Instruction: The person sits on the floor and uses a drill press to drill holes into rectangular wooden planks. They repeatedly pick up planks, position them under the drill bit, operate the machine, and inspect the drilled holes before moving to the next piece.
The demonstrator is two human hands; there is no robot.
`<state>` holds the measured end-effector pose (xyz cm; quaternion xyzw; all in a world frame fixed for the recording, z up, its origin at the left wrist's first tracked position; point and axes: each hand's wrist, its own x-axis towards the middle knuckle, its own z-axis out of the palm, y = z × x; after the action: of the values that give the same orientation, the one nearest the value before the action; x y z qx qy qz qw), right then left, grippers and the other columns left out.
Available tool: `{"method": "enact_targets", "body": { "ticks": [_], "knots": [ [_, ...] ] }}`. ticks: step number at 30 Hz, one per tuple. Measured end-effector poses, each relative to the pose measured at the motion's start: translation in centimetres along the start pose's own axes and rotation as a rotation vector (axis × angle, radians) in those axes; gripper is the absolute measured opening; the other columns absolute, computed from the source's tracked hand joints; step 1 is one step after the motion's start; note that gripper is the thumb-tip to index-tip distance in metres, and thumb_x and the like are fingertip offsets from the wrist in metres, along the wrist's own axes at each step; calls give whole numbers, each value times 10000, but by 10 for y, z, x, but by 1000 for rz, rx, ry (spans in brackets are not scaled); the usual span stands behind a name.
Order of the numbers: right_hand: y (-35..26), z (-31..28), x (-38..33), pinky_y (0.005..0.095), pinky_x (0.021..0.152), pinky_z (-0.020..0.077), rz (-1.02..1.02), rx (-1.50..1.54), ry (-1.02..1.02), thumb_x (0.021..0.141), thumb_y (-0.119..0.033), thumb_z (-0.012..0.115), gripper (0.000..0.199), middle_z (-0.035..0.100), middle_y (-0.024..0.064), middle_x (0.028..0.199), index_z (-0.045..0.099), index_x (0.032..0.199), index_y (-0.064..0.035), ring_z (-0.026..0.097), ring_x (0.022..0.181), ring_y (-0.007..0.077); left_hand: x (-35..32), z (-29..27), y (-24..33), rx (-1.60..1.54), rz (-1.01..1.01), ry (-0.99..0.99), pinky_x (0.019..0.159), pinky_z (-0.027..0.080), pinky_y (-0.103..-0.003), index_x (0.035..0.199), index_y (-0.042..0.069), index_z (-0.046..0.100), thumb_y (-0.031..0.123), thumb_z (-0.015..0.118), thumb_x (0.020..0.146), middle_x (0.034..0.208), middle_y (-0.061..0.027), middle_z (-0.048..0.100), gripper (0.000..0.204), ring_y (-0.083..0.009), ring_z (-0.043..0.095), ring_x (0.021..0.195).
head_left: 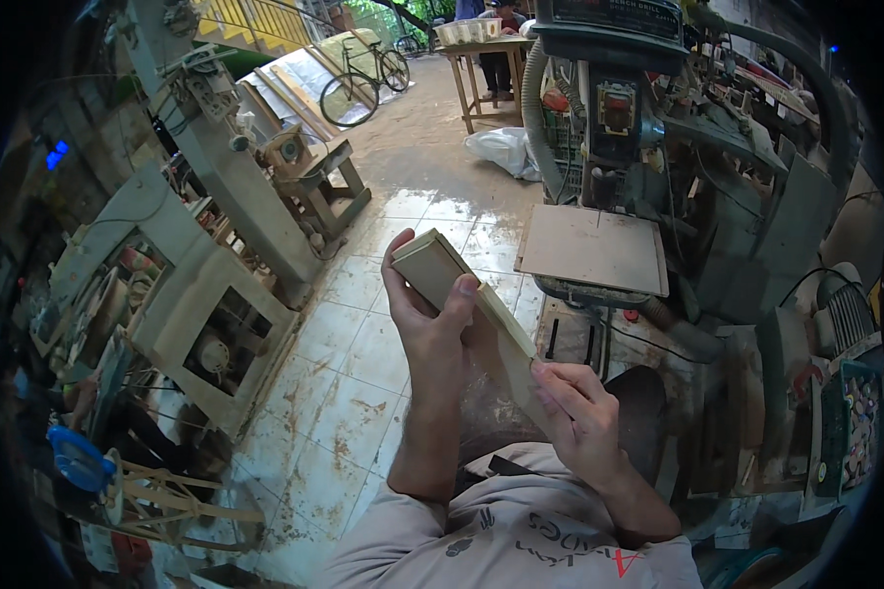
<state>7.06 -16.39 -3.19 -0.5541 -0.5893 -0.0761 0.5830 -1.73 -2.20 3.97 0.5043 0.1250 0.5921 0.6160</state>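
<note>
A long, narrow piece of pale wood (501, 344) slants across the middle of the view, its far end up and to the left. A step or gap shows along its upper edge, and I cannot tell whether it is one part or several. My left hand (429, 312) is wrapped round the far end, thumb on the near face and fingers behind. Lower down, my right hand (581, 404) pinches the near end between thumb and fingers. The piece is held up in the air in front of my shirt.
Ahead to the right stands a drill press (614, 108) with a flat board (594, 250) on its table. Dusty machinery (192, 304) and a grey post (221, 147) stand at left. Beyond are a wooden stand (314, 187), a bicycle (363, 86) and a table (481, 47) with people near it.
</note>
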Motion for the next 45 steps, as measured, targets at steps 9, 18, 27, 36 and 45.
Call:
{"method": "enact_targets", "body": {
  "ticks": [9,18,27,36,45],
  "knots": [
    [0,4,0,289,622,549,277,251,102,856,-28,665,266,676,139,955,653,1122,-23,684,747,192,4,2,-6,-10,5,15,820,487,-287,1393,102,302,26,704,803,1071,-69,517,718,-147,538,950],
    [19,-10,-10,287,594,480,406,95,-103,892,-167,673,231,639,107,793,652,1045,5,585,662,150,18,3,-13,-33,-44,106,843,492,-317,1333,86,369,64,737,809,1078,-74,539,640,-168,561,966],
    [53,-16,30,204,618,415,596,481,67,968,-190,587,237,603,-21,757,634,1009,39,506,696,22,-2,2,-87,-303,-414,-440,947,494,-433,1320,-11,415,446,462,980,1185,-153,571,571,-282,576,1115],
    [66,-16,15,325,884,480,591,218,-144,761,-230,810,519,585,144,1091,551,1150,-5,589,1003,193,6,14,-110,-522,-443,-159,906,500,-452,1387,82,364,385,480,950,993,-101,537,544,-229,568,948],
    [47,-17,-7,428,954,428,372,-270,-185,676,-256,820,595,527,131,1229,594,1206,-110,531,1130,325,20,-1,-107,-564,-269,8,921,469,-477,1357,129,388,402,484,938,965,-61,531,509,-202,539,927]
  ]
}}
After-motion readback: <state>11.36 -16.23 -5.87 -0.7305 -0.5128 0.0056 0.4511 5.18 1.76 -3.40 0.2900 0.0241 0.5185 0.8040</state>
